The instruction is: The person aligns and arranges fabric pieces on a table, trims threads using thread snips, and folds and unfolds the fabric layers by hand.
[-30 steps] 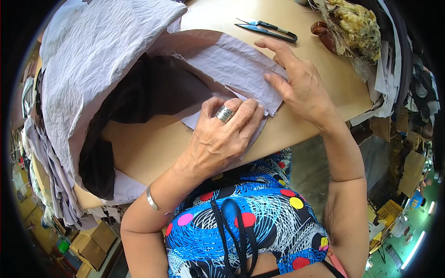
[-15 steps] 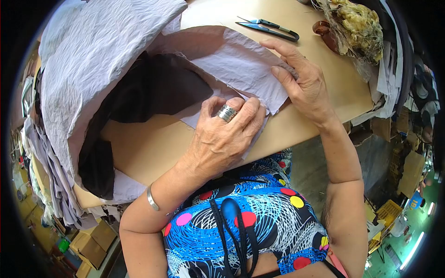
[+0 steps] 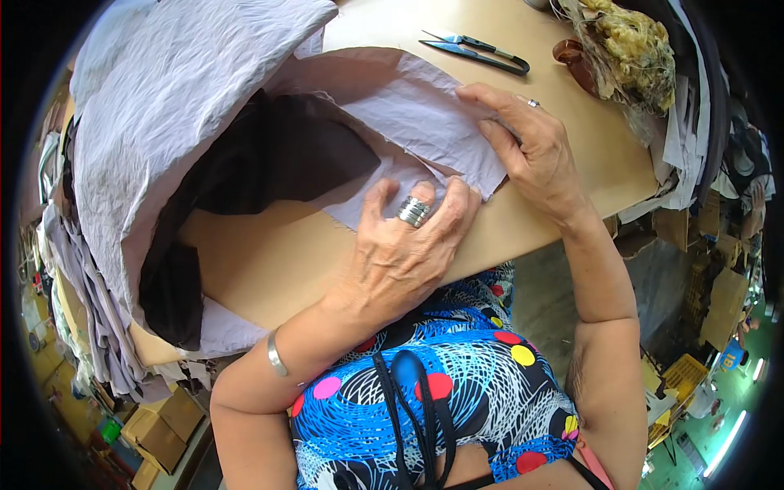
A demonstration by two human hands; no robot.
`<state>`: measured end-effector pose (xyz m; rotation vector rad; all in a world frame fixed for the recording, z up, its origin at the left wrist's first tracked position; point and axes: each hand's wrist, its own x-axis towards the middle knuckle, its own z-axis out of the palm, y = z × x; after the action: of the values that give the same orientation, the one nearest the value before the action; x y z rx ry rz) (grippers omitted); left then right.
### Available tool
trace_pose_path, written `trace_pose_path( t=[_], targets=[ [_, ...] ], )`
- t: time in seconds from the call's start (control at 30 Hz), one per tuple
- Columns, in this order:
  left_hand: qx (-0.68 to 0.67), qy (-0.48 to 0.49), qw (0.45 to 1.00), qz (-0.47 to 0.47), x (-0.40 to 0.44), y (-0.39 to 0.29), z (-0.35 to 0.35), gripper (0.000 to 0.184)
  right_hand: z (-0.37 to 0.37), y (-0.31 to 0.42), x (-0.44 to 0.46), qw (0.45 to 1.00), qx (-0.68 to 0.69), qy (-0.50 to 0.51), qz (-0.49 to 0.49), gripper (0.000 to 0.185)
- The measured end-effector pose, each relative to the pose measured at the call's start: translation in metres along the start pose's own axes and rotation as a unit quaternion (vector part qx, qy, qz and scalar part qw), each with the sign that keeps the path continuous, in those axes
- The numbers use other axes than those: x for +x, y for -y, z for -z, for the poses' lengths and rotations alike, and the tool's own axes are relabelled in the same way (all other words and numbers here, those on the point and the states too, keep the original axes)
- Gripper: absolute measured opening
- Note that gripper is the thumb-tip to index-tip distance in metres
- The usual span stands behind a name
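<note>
A large piece of crinkled pale lilac fabric (image 3: 188,82) with dark brown cloth (image 3: 278,155) on its inner side lies heaped over the left of the table. Its narrower end (image 3: 392,94) reaches across to both hands. My right hand (image 3: 535,155) pinches the folded edge at the right between thumb and fingers. My left hand (image 3: 412,245), wearing a wide silver ring, rests on the nearer edge with bent fingers closed on the fabric; the fingertips are partly hidden. Black thread snips (image 3: 478,55) lie beyond the fabric, apart from both hands.
The tan tabletop (image 3: 269,253) ends just in front of my body. At the back right sit a clump of yellowish thread (image 3: 629,49) and a brown rounded object (image 3: 576,65). Grey cloth (image 3: 94,302) hangs off the left edge. Cardboard boxes (image 3: 163,425) stand below.
My left hand has shifted slightly right and toward my body, its thumb and fingers spreading a little. The right hand stays at the fabric's edge, its fingers slightly lower.
</note>
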<state>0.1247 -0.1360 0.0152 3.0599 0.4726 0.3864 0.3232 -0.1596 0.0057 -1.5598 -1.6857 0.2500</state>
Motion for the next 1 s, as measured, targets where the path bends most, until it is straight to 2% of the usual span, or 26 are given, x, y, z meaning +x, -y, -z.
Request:
trace_pose_path(
  t=[0.1,0.3,0.4,0.5,0.7,0.8,0.9,1.0],
  targets=[
    [0.011,-0.023,0.999,0.021,0.0,-0.005,-0.006,0.045,0.0,-0.001,-0.002,1.0,0.005,-0.002,-0.003,0.032],
    [0.008,-0.002,1.0,0.022,0.008,-0.01,0.002,0.045,-0.001,0.001,-0.001,1.0,-0.013,0.004,-0.003,0.03],
    [-0.015,-0.051,0.998,0.012,0.004,-0.006,-0.008,0.044,-0.002,-0.001,-0.003,1.0,-0.011,-0.013,0.016,0.029],
    [-0.035,-0.043,0.998,0.041,0.002,-0.005,-0.007,0.047,-0.002,0.0,-0.003,1.0,-0.004,-0.01,0.004,0.029],
    [-0.089,-0.024,0.996,-0.003,0.004,0.004,0.003,0.047,0.0,-0.002,-0.002,1.0,-0.01,0.002,0.016,0.031],
    [-0.139,-0.063,0.988,0.03,-0.001,0.007,0.0,0.047,0.004,-0.001,0.003,0.998,-0.038,0.022,0.034,0.035],
    [-0.114,-0.054,0.992,0.017,-0.007,0.01,-0.003,0.042,0.011,0.008,0.015,0.99,-0.103,0.089,-0.03,0.042],
    [-0.11,-0.046,0.993,0.009,-0.007,0.01,-0.003,0.041,-0.001,0.002,0.026,0.992,-0.103,0.073,0.024,0.049]
  ],
)
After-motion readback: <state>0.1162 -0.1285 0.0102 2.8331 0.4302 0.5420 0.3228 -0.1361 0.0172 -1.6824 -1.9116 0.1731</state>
